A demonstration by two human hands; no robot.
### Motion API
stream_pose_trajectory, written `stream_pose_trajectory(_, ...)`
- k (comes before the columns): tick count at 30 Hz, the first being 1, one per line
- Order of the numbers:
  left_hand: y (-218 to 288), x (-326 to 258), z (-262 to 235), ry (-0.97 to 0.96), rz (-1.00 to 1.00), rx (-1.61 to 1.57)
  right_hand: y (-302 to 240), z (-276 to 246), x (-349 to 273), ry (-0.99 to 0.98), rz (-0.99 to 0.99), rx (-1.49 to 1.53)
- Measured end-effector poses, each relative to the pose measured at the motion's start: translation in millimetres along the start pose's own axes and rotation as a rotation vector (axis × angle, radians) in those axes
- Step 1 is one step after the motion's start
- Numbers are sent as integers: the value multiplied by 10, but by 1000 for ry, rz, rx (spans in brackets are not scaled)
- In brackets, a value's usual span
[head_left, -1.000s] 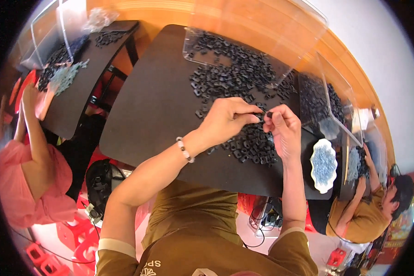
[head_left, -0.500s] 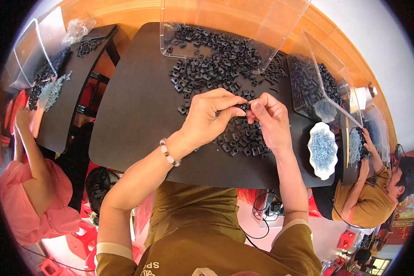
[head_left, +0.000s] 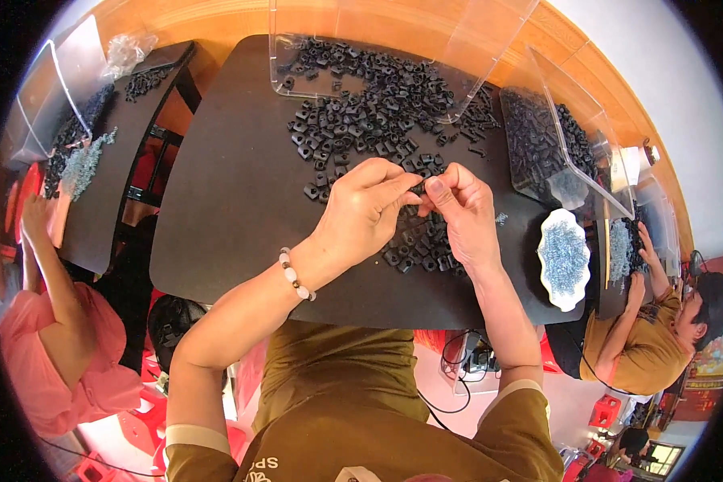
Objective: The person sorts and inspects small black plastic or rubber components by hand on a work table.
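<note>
My left hand point(head_left: 363, 205), with a beaded bracelet point(head_left: 292, 273) on its wrist, pinches a small black plastic part point(head_left: 417, 187) between thumb and fingertips. Against the part's other side press the thumb and forefinger of my right hand point(head_left: 467, 215); the fingers cover most of it. Both hands are held over the dark table point(head_left: 217, 177). Just beyond them spreads a heap of black plastic parts point(head_left: 377, 104), and more black parts point(head_left: 426, 245) lie below my fingers. A small pale coil point(head_left: 501, 218) rests beside my right hand.
A white scalloped dish point(head_left: 545, 277) of pale blue-grey coils is at the right. Clear bins point(head_left: 566, 153) of black parts stand behind it and at the back. Thin black pieces point(head_left: 479, 112) lie back right. People work at the left point(head_left: 64, 321) and right point(head_left: 643, 337).
My hands have shifted slightly left, and my right thumb now presses closer onto the black part. A pale coil beside my right hand now shows. The view has shifted slightly.
</note>
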State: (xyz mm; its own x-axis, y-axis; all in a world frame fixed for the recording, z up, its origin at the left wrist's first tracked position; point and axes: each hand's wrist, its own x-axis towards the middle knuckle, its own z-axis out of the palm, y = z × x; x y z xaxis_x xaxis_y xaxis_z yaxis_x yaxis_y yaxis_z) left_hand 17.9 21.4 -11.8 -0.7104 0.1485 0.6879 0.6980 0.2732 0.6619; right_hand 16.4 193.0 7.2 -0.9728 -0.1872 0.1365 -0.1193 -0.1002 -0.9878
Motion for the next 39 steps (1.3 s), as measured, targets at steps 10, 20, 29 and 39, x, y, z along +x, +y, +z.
stream_pose_trajectory(10,5,-10,10,-7,48,10,-117,-59,-3,-82,106,-28)
stream_pose_trajectory(20,22,-18,38,-6,74,17,-41,-152,34,-137,215,110)
stream_pose_trajectory(29,-8,-55,62,16,95,121,-69,-47,13,-62,77,-210)
stream_pose_trajectory(39,80,41,-28,-16,-38,-82,-73,-182,43,-247,220,346)
